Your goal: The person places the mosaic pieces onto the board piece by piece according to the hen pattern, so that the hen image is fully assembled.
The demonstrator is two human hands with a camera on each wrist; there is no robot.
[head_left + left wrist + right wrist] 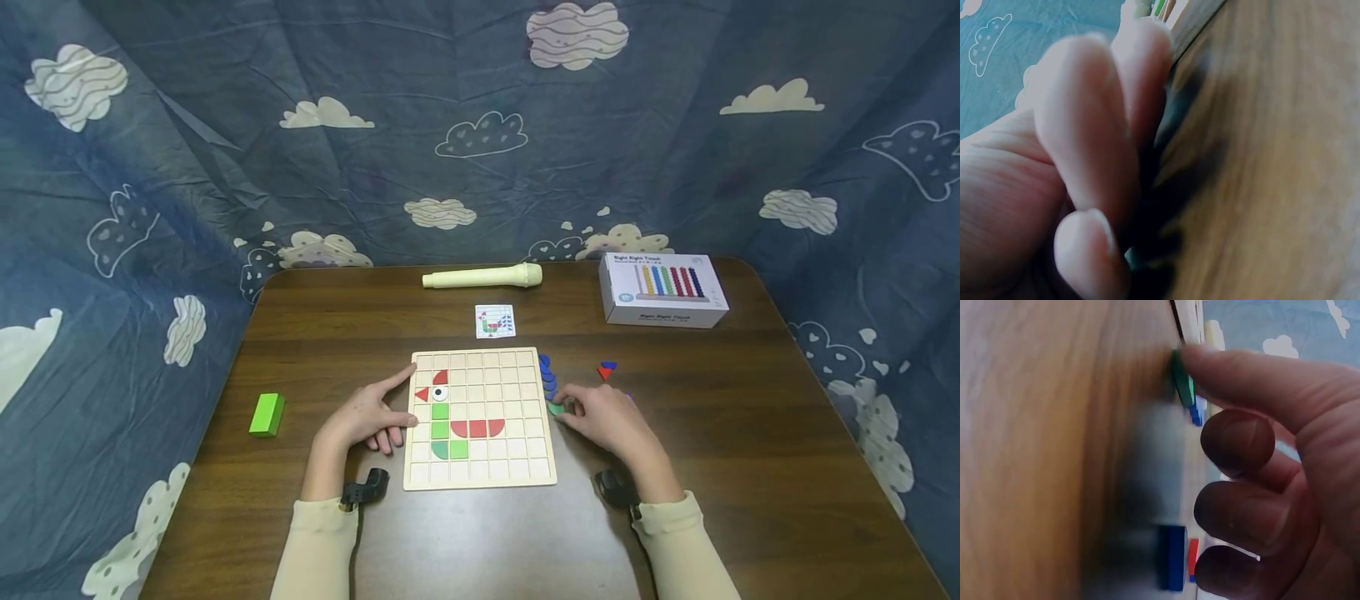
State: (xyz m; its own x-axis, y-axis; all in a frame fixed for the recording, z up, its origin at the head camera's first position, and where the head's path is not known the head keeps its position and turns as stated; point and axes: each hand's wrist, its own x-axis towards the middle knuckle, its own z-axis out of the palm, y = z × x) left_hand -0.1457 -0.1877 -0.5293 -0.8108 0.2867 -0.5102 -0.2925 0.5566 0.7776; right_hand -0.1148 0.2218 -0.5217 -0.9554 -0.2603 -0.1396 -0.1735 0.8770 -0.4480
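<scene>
Head view: left hand [367, 419] rests on the brown surface [750, 433], fingers relaxed, index tip against the left edge of the wooden grid board [517, 471]. Right hand [603, 419] lies just right of the board, fingertip on a green piece [555, 408] beside a row of blue pieces [547, 375]. Left wrist view: loosely curled fingers [1079, 144], holding nothing. Right wrist view: index finger presses the green piece [1182, 378] on the surface; other fingers curled.

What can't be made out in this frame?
- Head view: the picture on the pattern card is too small to read.
- Head view: the right hand covers most of the green piece.
- Left wrist view: the left hand's fingers block the puzzle board; everything is blurred.
</scene>
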